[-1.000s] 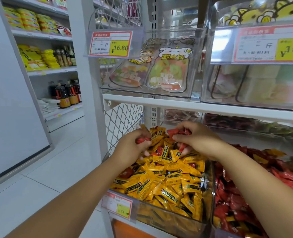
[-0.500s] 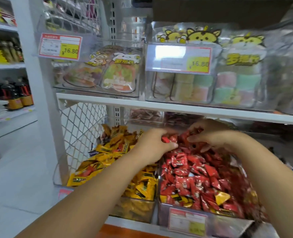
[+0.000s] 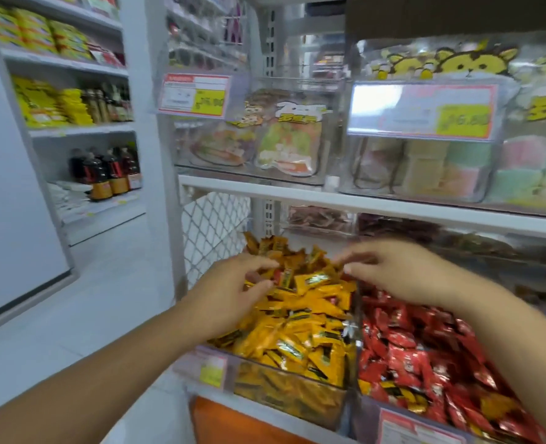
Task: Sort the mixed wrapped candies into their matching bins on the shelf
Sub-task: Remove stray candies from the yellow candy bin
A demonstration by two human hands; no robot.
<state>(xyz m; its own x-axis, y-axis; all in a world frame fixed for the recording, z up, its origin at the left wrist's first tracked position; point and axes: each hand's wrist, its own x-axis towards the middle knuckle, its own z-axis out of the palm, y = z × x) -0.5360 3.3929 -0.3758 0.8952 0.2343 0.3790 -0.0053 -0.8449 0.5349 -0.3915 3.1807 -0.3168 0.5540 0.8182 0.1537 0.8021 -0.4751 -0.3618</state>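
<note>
Shop shelf (image 3: 361, 203), yellow-candy bin (image 3: 290, 395) just beside red-candy bin (image 3: 366, 418)

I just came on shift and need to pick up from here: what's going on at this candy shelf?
A person is sorting wrapped candies bare-handed. The left hand and right hand both reach into the back of the yellow candy bin, fingers loosely spread, neither clearly holding a piece. A red candy lies among the yellow ones by the left fingertips. The red candy bin beside it has yellow strays near its front.
</note>
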